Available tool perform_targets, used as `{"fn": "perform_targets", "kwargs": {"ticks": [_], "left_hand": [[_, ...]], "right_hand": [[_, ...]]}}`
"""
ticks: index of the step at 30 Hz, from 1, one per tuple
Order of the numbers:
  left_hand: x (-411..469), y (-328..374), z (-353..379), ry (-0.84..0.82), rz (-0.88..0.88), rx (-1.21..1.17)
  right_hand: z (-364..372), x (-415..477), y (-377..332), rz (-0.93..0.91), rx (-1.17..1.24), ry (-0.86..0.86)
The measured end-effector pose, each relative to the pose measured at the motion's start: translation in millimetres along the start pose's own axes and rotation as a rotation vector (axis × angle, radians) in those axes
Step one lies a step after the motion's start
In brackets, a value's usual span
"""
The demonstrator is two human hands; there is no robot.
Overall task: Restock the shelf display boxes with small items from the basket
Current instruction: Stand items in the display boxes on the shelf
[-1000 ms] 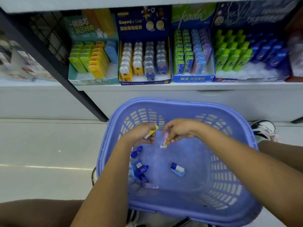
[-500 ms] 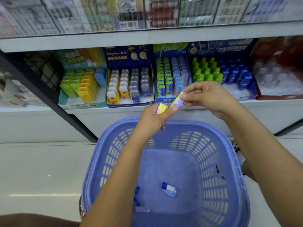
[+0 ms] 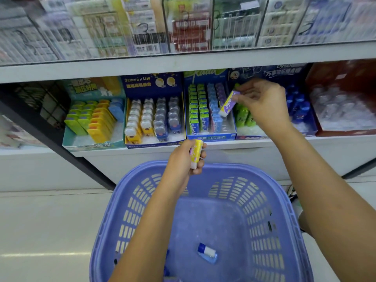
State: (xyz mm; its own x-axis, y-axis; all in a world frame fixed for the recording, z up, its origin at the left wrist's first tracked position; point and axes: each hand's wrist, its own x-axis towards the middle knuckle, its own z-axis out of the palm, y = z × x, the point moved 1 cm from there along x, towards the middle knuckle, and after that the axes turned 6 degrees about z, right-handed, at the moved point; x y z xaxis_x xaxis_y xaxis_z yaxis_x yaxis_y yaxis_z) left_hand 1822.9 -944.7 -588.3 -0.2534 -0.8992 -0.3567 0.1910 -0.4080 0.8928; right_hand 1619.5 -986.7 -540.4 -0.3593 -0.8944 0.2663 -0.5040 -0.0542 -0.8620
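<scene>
Head view: purple eraser in right hand, over blue display box.

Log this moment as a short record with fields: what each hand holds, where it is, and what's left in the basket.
left hand: holds yellow eraser, above the basket's far rim
right hand: holds purple eraser, tilted, over the Kada display box
purple column in that box: front slots look empty
basket: purple, on the floor below the shelf
visible in basket: one blue-and-white item; others mostly hidden behind the left arm
</scene>
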Motion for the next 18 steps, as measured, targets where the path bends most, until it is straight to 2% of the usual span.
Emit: {"fn": "perform_targets", "kwargs": {"ticks": [5,10,18], "left_hand": [[3,-2,1,-0.026,0.027,-0.022],[0,-3,-1,-0.080,0.075,0.004],[-2,1,2,-0.031,0.001,-0.063]], "right_hand": [[-5,3,6,-0.003,0.022,0.004],[10,-8,9,-0.158,-0.224,-0.079],[4,-1,2,-0.267,-0.368,-0.171]]}}
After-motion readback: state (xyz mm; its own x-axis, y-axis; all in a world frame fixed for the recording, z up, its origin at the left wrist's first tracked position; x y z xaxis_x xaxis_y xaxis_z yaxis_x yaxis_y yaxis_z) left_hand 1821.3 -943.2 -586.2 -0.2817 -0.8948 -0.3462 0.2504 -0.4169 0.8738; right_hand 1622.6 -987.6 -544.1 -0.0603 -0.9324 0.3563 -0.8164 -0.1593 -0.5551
